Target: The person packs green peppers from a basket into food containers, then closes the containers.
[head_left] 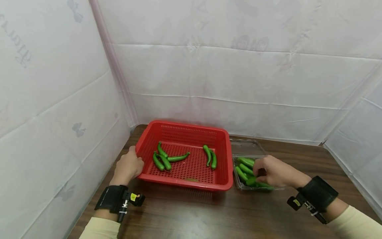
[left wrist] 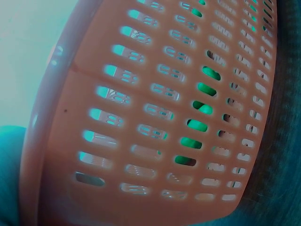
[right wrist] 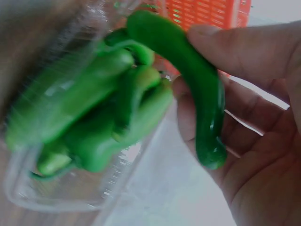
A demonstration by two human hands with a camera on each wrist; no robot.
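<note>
My left hand [head_left: 127, 166] grips the left rim of a red perforated plastic basket [head_left: 191, 182]. Seen from the left wrist, the basket's slotted side wall fills most of the view, with green showing through several slots. Between thumb and fingers, my right hand [right wrist: 254, 108] pinches a curved green chili pepper [right wrist: 200, 80]. That hand is over a clear plastic box [head_left: 237, 182] holding several green peppers [head_left: 245, 169]. Inside the basket, one group of peppers [head_left: 163, 161] lies at the left and two more peppers [head_left: 214, 160] lie at the right.
The box's transparent lid [head_left: 246, 147] is folded back behind it, beside the basket's right wall. Everything stands on a dark wooden table [head_left: 191, 215]. Pale sheeting [head_left: 238, 76] hangs at the back and along both sides.
</note>
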